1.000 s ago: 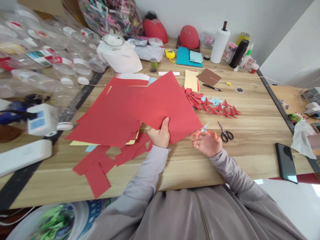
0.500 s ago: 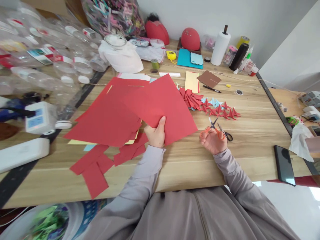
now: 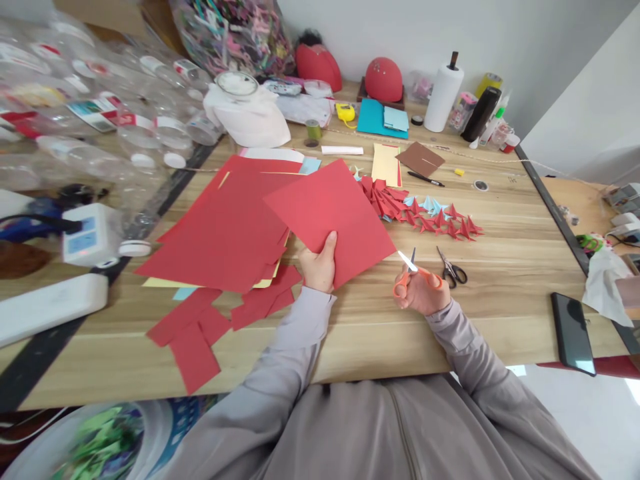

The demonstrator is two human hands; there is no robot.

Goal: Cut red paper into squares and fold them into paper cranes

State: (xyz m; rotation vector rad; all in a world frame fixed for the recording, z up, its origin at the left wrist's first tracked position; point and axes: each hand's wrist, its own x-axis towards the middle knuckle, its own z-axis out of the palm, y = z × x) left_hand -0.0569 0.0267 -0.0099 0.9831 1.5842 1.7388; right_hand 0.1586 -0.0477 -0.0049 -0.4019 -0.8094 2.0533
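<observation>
Pale wooden table (image 3: 510, 283) fronts a light wall (image 3: 360, 30), with clear bottles (image 3: 137, 127) crowded at the left. The left hand (image 3: 320, 270) has a red sheet (image 3: 330, 213) pinched, thumb on top, above the middle of the table, its left corner over a pile of red paper (image 3: 215, 233). Near its right corner, the right hand (image 3: 425, 293) grips orange scissors (image 3: 411, 267), blades apart. Black scissors (image 3: 454, 273) lie just beside that hand, folded paper shapes (image 3: 425, 213) farther back
</observation>
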